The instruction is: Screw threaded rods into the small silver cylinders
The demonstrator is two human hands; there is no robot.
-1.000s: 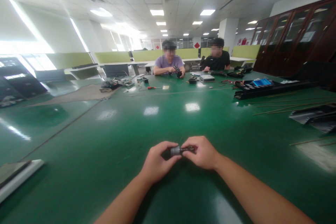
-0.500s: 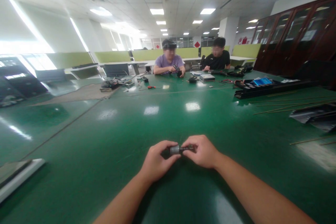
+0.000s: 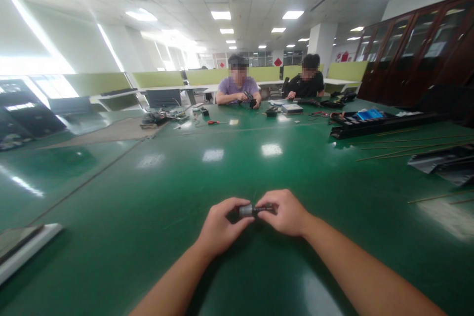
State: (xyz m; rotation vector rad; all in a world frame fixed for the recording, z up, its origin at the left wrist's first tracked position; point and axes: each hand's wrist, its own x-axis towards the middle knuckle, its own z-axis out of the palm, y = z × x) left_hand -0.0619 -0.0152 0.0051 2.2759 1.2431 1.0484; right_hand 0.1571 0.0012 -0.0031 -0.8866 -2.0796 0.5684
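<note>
My left hand [image 3: 222, 227] grips a small silver metal cylinder [image 3: 246, 211] between thumb and fingers. My right hand [image 3: 285, 213] pinches a thin dark part [image 3: 258, 210] with pale marks at the cylinder's right end. The two parts lie in one line and touch, but I cannot tell whether they are a single piece. Both hands are just above the green tabletop [image 3: 237, 173] near its front, with fingers covering the outer ends of the parts.
Across the table sit a person in a purple shirt [image 3: 237, 88], holding a dark object, and a person in black [image 3: 307, 86]. A red-handled screwdriver [image 3: 213, 122] lies far off. Black channels [image 3: 370, 126] and thin rods [image 3: 400, 153] lie right; a white-edged panel [image 3: 33, 252] lies left.
Hardly anything differs. Both hands keep the same hold on the cylinder and the dark part; the head of the person in black has lifted slightly.
</note>
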